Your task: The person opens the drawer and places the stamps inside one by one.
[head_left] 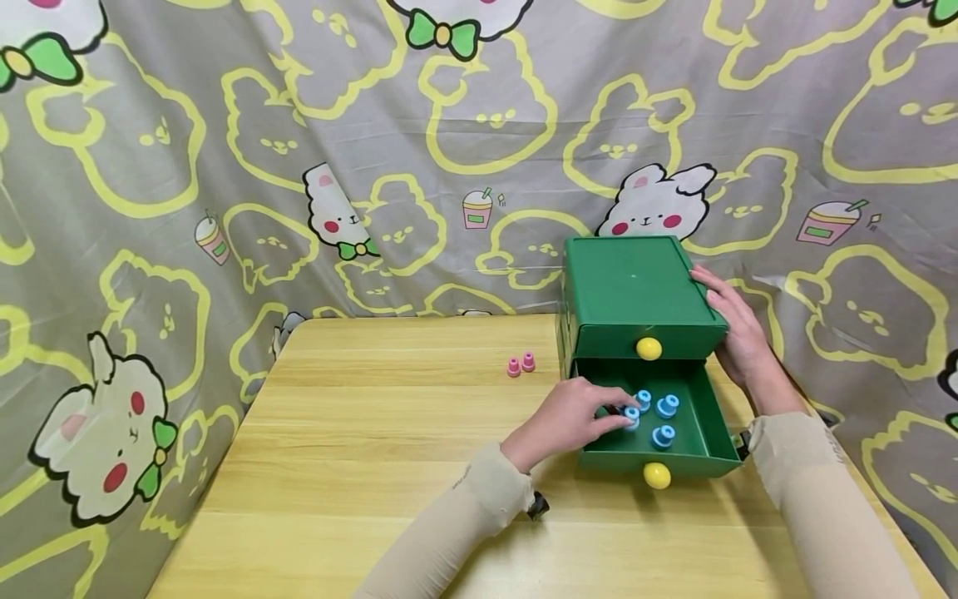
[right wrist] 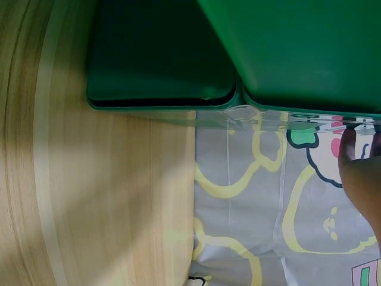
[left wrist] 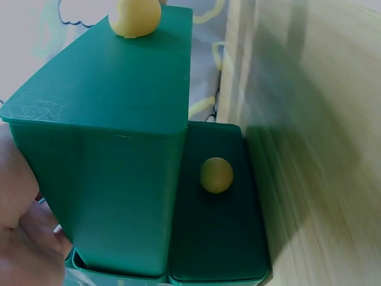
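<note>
My left hand (head_left: 570, 416) reaches into a pulled-out green drawer (head_left: 711, 416) and pinches a small blue peg (head_left: 632, 418) between thumb and fingers. Several similar pegs, each with a wide base and a hollow top, lie around it, among them a blue peg (head_left: 663, 437) near the drawer's front. My right hand (head_left: 741, 329) rests against the right side of the green cabinet (head_left: 636, 279), its fingers extended along the upper edge. In the left wrist view the drawer wall (left wrist: 113, 196) hides the pegs, and only part of the left hand (left wrist: 24, 238) shows.
Two pink pegs (head_left: 514, 367) stand on the wooden table (head_left: 359, 433) left of the cabinet. Yellow knobs mark the drawer fronts; below the pulled-out drawer, a closed drawer (left wrist: 220, 238) shows in the left wrist view. A patterned curtain (head_left: 419, 125) hangs behind the table.
</note>
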Tool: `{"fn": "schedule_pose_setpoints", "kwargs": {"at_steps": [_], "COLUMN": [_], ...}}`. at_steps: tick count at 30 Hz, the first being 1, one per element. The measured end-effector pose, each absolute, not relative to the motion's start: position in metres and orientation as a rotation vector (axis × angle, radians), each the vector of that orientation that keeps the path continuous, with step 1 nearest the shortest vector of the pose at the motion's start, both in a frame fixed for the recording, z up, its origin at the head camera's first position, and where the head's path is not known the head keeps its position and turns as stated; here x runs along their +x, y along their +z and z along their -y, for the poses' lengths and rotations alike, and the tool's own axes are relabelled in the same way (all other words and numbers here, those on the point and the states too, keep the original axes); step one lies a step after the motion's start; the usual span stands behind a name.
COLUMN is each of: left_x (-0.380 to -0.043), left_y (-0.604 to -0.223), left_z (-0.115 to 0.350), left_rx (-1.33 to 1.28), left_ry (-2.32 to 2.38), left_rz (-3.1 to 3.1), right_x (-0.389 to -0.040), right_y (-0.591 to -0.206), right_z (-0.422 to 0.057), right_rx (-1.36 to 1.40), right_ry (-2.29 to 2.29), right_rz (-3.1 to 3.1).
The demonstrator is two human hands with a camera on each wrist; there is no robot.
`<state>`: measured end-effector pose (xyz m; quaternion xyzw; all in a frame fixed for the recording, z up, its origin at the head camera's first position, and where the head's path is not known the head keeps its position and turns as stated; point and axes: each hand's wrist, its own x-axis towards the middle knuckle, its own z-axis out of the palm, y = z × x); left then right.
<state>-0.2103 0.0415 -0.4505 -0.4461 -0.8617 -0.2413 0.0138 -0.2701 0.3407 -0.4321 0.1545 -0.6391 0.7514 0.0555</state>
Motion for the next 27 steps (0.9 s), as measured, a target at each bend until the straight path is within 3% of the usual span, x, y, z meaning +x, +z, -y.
{"fn": "schedule_pose_setpoints", "kwargs": {"at_steps": [27], "left_x": [-0.2148], "left_y": [-0.443], "left_z": [-0.0496], "left_rx": [-1.461], "left_ry": [-0.474], "left_rz": [2.816], "right_x": [-0.2691], "right_y": [-0.4325], "right_z": [-0.339], "right_rx": [0.468], "right_ry": [2.277], "right_rz": [1.939]}}
